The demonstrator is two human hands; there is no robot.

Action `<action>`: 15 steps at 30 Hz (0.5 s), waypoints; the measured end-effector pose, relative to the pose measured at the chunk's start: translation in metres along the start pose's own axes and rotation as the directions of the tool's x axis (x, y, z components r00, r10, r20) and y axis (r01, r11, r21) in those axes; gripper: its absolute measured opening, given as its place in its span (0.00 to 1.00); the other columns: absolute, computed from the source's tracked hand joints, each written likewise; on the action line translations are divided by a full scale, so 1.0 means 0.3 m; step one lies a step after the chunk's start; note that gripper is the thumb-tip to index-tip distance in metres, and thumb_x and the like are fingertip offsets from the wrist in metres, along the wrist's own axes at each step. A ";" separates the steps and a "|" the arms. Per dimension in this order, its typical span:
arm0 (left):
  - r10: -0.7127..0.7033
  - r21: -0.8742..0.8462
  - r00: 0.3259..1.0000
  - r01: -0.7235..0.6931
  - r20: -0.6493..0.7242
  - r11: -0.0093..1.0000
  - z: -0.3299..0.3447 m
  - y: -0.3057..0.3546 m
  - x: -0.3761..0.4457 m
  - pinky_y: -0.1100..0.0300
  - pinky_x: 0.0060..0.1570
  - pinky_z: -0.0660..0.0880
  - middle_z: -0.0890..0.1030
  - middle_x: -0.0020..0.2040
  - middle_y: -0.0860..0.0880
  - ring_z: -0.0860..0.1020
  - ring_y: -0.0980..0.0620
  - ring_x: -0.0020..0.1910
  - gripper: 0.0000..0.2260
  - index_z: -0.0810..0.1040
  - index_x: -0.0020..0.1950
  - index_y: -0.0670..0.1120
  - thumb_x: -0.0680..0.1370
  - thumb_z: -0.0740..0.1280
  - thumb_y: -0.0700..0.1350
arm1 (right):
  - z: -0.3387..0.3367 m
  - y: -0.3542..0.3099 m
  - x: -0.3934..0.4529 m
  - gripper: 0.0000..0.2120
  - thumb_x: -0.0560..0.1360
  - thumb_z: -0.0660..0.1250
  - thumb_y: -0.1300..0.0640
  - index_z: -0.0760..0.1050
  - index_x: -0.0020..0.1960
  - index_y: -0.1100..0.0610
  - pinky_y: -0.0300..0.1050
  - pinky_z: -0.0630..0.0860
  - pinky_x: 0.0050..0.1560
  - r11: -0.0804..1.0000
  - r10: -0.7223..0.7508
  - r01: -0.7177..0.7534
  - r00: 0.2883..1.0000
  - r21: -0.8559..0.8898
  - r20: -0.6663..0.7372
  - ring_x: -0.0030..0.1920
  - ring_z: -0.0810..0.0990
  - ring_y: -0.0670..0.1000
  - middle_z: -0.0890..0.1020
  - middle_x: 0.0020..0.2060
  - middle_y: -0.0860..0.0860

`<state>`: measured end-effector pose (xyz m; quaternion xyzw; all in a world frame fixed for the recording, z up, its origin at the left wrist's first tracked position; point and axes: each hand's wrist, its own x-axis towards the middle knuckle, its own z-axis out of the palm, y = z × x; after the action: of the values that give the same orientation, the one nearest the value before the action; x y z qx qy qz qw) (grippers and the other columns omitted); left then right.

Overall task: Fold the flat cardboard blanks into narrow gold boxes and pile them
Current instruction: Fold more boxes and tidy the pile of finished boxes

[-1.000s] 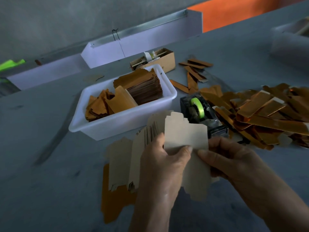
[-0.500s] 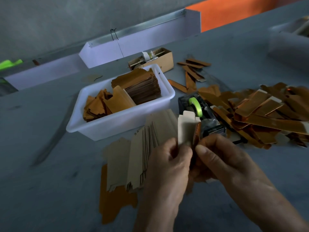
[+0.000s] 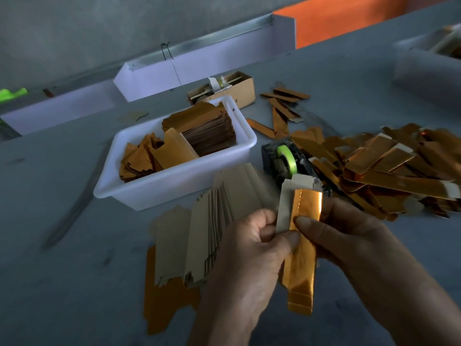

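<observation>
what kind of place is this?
Probably a small packaging workshop bench: a white tub of gold blanks, a tape dispenser, and a big pile of folded gold boxes on a grey table.

You look down on a grey table (image 3: 62, 283) in dim light. A grey wall (image 3: 87, 28) fills the upper left; an orange panel (image 3: 349, 18) sits upper right

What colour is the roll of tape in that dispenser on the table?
Bright lime green: the roll of tape sits in the dark tape dispenser, shown best in the head view.

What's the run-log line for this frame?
step: folding | left hand: pinches gold blank | right hand: pinches it | pile: right
</observation>
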<state>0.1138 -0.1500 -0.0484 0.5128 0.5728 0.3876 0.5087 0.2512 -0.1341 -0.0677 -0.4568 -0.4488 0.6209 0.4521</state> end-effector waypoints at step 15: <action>0.384 0.577 0.858 -0.130 -0.342 0.806 0.082 -0.017 -0.016 0.68 0.37 0.77 0.78 0.43 0.56 0.79 0.58 0.41 0.07 0.81 0.51 0.56 0.74 0.70 0.46 | 0.028 0.010 0.010 0.06 0.70 0.68 0.59 0.80 0.46 0.52 0.41 0.77 0.39 0.998 0.017 -0.006 0.987 0.066 -0.160 0.39 0.84 0.49 0.85 0.38 0.52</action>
<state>0.1368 -0.1575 -0.0569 0.6063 0.6808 0.3856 0.1423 0.2419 -0.1329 -0.0695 -0.4928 -0.3880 0.5990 0.4977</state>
